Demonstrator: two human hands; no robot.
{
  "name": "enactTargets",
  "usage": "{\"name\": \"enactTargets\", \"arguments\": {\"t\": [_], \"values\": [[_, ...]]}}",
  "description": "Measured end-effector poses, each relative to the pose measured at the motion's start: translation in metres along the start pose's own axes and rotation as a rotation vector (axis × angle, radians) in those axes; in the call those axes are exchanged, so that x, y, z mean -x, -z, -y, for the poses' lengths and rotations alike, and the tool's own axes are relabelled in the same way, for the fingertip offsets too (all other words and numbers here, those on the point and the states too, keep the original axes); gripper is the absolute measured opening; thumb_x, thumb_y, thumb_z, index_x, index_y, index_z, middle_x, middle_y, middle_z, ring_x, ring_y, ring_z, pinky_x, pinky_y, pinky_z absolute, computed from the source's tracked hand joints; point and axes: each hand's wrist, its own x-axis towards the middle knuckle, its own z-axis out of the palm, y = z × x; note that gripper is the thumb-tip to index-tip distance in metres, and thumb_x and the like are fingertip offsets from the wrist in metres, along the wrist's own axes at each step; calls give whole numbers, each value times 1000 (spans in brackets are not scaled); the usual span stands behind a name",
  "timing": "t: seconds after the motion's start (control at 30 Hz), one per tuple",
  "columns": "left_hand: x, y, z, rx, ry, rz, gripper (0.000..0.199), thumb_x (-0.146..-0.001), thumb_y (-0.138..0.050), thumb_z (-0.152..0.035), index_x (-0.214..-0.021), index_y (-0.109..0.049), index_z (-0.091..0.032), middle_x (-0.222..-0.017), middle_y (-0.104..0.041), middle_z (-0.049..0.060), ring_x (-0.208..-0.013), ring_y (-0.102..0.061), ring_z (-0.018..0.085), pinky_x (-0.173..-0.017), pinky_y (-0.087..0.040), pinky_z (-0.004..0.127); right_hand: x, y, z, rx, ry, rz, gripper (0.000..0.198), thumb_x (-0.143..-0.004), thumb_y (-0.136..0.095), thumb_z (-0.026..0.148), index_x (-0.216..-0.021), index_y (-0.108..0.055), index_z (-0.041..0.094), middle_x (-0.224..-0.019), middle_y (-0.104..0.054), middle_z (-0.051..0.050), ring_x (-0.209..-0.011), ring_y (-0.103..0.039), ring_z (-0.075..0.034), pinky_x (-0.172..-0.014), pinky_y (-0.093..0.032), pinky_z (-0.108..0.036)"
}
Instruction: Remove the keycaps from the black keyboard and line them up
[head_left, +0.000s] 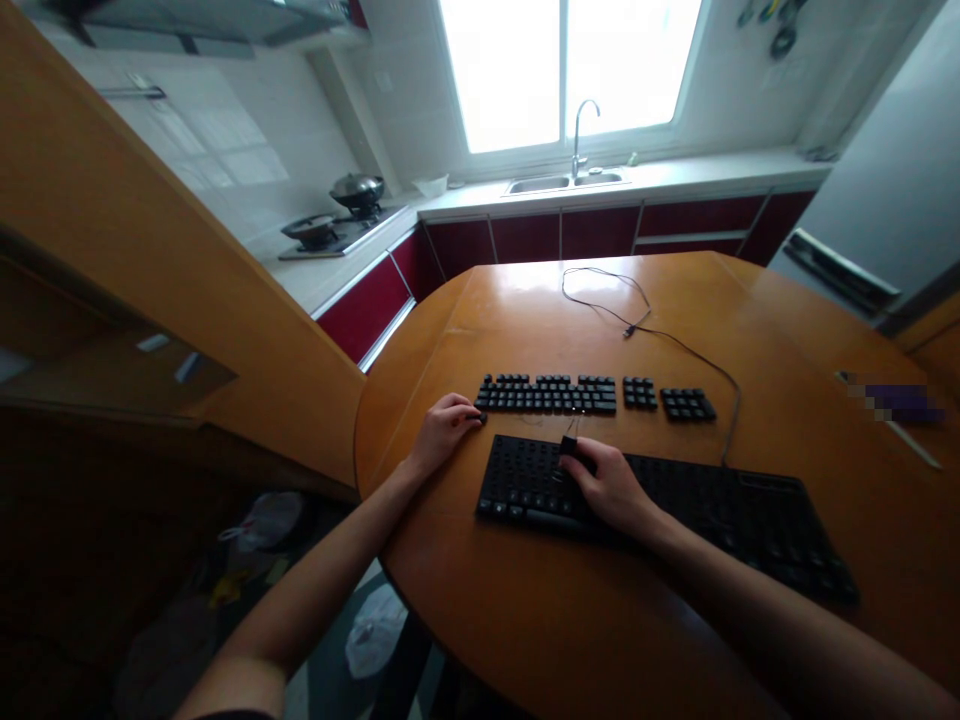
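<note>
A black keyboard [720,500] lies on the table, with most keycaps off its upper rows and some caps still along its lower left edge. Over its left half, my right hand [611,485] grips a keycap puller [568,443] by its black handle, the thin wire loops pointing away from me. My left hand [444,430] rests on the table left of the keyboard, its fingertips on a dark keycap [480,416]. Beyond the keyboard, loose keycaps [544,395] are laid out in rows, with smaller blocks of keycaps [639,392] and number-pad keycaps [688,404] to the right.
The keyboard's cable [705,358] loops across the far part of the round wooden table [480,590]. A blurred purple object [904,402] lies at the right. Behind stand a counter with a sink [540,185] and a stove with pans [311,228]. Plastic bags [375,630] are on the floor.
</note>
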Motion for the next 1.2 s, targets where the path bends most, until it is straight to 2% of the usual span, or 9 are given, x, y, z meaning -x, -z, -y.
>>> {"name": "enactTargets", "arguments": {"t": [0.5, 0.73, 0.87, 0.97, 1.1, 1.2], "values": [[-8, -4, -1, 44, -5, -47, 12, -84, -74, -30, -83, -71, -19, -92, -64, 5, -84, -62, 17, -72, -53, 29, -1, 0, 1, 5, 6, -4, 15, -93, -57, 24, -80, -65, 19, -83, -71, -4, -79, -64, -23, -72, -47, -32], [-9, -3, -6, 32, 5, -72, 20, -82, -77, -32, -77, -64, -18, -88, -63, 4, -81, -60, 16, -75, -53, 29, -1, -1, -1, 4, 10, -14, 15, -92, -57, 24, -81, -64, 19, -83, -71, -4, -79, -65, -23, -72, -47, -32], [-10, -2, -6, 51, 20, -92, 27, -80, -78, -40, -78, -62, -18, -88, -62, 4, -81, -60, 17, -75, -54, 29, -1, 0, -1, 3, 11, -6, 14, -92, -57, 24, -81, -64, 19, -83, -71, -5, -80, -65, -23, -72, -47, -33], [-7, 1, -5, 52, 98, -151, 36, -77, -79, -49, -81, -61, -18, -86, -61, 3, -77, -61, 16, -70, -54, 28, -1, 0, 0, -2, 10, -4, 14, -93, -56, 24, -84, -66, 19, -85, -72, -5, -82, -65, -24, -74, -47, -34], [12, 7, -14, 70, 293, -297, 38, -91, -61, -55, -86, -62, -17, -81, -65, 4, -76, -64, 17, -69, -53, 27, -1, 0, 2, -13, 16, -10, 14, -93, -56, 23, -85, -66, 19, -87, -72, -5, -84, -66, -24, -75, -47, -33], [34, 5, -33, 240, 403, -229, 41, -94, -54, -56, -90, -63, -16, -84, -69, 6, -73, -65, 17, -65, -53, 27, -1, 0, 2, -6, 13, -13, 14, -93, -56, 23, -82, -65, 18, -85, -72, -5, -82, -65, -24, -74, -47, -32]]}}
